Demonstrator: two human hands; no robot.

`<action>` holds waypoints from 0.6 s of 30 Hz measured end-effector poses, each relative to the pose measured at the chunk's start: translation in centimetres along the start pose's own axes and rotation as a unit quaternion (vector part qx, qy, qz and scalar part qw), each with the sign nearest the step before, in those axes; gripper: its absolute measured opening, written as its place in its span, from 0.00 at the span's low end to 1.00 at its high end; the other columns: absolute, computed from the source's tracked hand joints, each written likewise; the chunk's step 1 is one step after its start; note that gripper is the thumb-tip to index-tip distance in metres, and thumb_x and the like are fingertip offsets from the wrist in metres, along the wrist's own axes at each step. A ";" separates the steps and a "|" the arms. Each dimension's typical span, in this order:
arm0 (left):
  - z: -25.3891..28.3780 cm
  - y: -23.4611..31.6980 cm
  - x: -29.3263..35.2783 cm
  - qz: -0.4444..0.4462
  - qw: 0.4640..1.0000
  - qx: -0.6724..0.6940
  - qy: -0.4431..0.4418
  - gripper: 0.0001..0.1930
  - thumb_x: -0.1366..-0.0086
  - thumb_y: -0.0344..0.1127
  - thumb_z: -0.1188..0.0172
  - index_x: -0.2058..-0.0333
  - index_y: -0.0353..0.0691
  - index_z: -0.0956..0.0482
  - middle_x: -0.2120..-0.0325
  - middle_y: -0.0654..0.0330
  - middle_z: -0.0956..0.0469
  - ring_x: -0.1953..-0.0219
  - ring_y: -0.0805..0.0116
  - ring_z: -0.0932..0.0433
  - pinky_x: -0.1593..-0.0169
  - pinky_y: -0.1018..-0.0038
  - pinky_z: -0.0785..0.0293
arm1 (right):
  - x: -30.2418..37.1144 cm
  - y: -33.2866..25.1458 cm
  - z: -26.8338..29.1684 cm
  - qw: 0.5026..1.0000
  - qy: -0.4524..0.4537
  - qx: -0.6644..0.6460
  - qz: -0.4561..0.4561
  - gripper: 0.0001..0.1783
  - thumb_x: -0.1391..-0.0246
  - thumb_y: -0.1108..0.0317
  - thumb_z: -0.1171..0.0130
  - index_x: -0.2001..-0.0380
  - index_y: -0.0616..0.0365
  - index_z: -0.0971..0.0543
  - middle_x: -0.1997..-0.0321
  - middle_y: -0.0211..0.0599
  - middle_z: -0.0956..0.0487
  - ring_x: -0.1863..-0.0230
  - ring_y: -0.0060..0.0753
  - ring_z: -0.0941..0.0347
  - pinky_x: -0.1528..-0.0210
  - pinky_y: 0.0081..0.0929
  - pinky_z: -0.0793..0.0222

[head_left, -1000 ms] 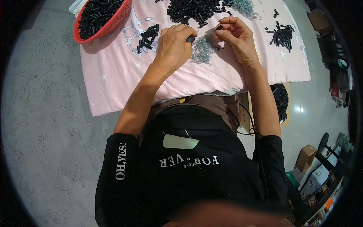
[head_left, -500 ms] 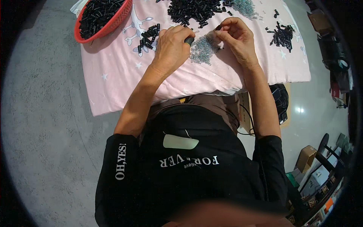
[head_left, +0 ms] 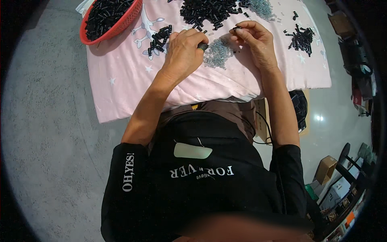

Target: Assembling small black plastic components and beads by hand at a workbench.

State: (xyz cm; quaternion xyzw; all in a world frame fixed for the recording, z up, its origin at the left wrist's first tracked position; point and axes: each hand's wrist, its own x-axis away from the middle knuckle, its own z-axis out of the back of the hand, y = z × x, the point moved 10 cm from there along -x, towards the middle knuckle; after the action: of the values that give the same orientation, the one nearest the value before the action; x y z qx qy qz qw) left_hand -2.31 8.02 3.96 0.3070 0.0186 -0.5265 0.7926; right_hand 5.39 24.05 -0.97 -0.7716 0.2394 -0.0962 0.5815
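Observation:
My left hand (head_left: pixel 182 54) is closed, its back turned up, on the pink cloth between black pieces and a silvery heap. A dark rounded thing (head_left: pixel 202 46) with a yellowish edge shows at its thumb; whether it is worn or held I cannot make out, and the fingertips are hidden. My right hand (head_left: pixel 257 43) pinches a small black piece (head_left: pixel 235 28) between thumb and fingertips, raised beside the heap of tiny silvery parts (head_left: pixel 218 53), which look like little springs. Left of my left hand lies a small group of black cylindrical pieces (head_left: pixel 161 39).
A red plastic basket (head_left: pixel 136 19) full of black pieces stands at the far left of the pink cloth (head_left: pixel 121 86). Beyond my hands lie a large black heap (head_left: pixel 209 11) and a second silvery heap (head_left: pixel 262 9). Thin black parts (head_left: pixel 301 40) form a pile at right.
My right hand has shifted slightly right and nearer, its fingertips changing their hold on the small black piece. My left hand stays nearly in place.

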 end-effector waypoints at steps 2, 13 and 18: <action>0.0 0.1 0.1 0.002 1.000 -0.010 -0.006 0.08 0.45 0.25 0.44 0.67 0.37 0.19 0.70 0.56 0.21 0.62 0.56 0.23 0.52 0.64 0.36 | 0.0 0.2 -0.1 0.999 0.006 -0.030 -0.027 0.08 0.40 0.75 0.41 0.58 0.64 0.21 0.64 0.41 0.17 0.65 0.24 0.19 0.63 0.17 0.22; -0.3 -0.1 0.1 0.019 0.999 -0.025 -0.043 0.08 0.45 0.25 0.45 0.66 0.37 0.21 0.68 0.55 0.22 0.62 0.57 0.24 0.52 0.64 0.35 | -0.4 0.6 -0.1 0.997 -0.039 -0.062 -0.017 0.08 0.40 0.75 0.41 0.58 0.63 0.21 0.64 0.37 0.18 0.66 0.21 0.21 0.62 0.15 0.23; -0.2 -0.9 -0.2 0.104 0.986 0.115 -0.060 0.10 0.43 0.20 0.50 0.64 0.34 0.23 0.68 0.54 0.21 0.64 0.64 0.22 0.56 0.70 0.28 | -0.3 0.5 -0.7 0.992 -0.077 -0.101 -0.011 0.07 0.40 0.75 0.41 0.58 0.62 0.21 0.64 0.36 0.19 0.65 0.21 0.21 0.61 0.16 0.23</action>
State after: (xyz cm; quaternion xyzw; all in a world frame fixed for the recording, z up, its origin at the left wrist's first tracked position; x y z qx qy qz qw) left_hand -3.16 8.04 3.47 0.3645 -0.1219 -0.4577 0.8018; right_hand 4.66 23.53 -1.20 -0.8343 0.1933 -0.0181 0.5160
